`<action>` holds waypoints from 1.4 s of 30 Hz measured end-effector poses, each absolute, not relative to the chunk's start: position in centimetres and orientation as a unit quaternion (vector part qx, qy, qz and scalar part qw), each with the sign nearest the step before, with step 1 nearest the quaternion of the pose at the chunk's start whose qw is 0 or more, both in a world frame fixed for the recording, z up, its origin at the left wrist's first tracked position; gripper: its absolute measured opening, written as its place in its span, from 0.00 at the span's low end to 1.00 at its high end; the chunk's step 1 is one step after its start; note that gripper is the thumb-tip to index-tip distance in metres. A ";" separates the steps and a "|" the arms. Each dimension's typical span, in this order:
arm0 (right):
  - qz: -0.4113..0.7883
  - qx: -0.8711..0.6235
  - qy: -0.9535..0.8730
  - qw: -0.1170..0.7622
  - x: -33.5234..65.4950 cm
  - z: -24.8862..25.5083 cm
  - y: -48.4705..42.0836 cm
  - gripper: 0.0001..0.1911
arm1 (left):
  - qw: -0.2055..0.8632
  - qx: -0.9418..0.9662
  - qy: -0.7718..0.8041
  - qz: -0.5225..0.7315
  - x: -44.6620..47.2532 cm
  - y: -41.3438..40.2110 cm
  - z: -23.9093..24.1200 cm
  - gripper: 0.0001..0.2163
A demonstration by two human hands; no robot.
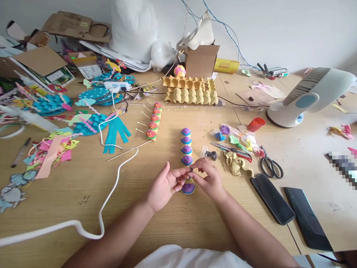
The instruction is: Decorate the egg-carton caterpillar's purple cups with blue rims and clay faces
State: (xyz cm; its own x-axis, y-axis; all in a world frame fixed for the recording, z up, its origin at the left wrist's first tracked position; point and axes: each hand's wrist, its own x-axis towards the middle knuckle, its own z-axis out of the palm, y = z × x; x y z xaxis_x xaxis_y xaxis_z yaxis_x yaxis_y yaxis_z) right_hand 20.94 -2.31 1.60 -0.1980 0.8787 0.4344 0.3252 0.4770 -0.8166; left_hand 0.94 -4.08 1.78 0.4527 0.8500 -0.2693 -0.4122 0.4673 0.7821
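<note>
Right hand (211,181) has its grip closed on a small dark lump (192,170), which also meets the fingertips of the left hand (165,186), whose thumb stands apart in a loose, unclosed grip. By its look, the lump is light, soft clay, best pinched gently; just beneath the grip, the purple-capped strip (186,150) on the counter (173,230) seems light and easily dented, safest taken by its sides

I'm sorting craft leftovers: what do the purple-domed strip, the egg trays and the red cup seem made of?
Purple-domed strip: domes likely soft clay, matt and smooth-looking; base perhaps carton pulp, judging by its bumpy form.
Egg trays: apparently moulded paper pulp, dull, with uneven edges.
Red cup: probably plastic, given its smooth, slightly shiny wall.
</note>
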 end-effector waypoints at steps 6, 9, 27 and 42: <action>0.315 -0.403 -0.703 0.495 20.7 1.3 -2.5 0.05 | 0.778 0.356 0.334 0.395 0.8 -4.3 1.6 0.38; 0.316 -0.404 -0.694 0.505 20.6 1.4 -2.7 0.04 | 0.775 0.369 0.329 0.394 0.7 -4.3 1.4 0.38; 0.539 -0.379 -0.570 0.491 20.3 0.7 -2.7 0.14 | 0.810 0.311 0.316 0.383 0.6 -4.6 1.9 0.37; 0.644 -0.321 -0.500 0.482 19.9 1.5 -2.9 0.14 | 0.765 0.418 0.298 0.388 0.4 -4.8 0.6 0.37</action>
State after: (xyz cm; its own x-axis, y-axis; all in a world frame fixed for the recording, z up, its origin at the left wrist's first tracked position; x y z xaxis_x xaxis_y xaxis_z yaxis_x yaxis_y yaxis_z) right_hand 19.89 -2.91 1.45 -0.3295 0.9417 0.0681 -0.3005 -0.0363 -0.9531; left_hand 0.40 -4.82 0.62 0.5206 0.8436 -0.1314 -0.3449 0.3486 0.8715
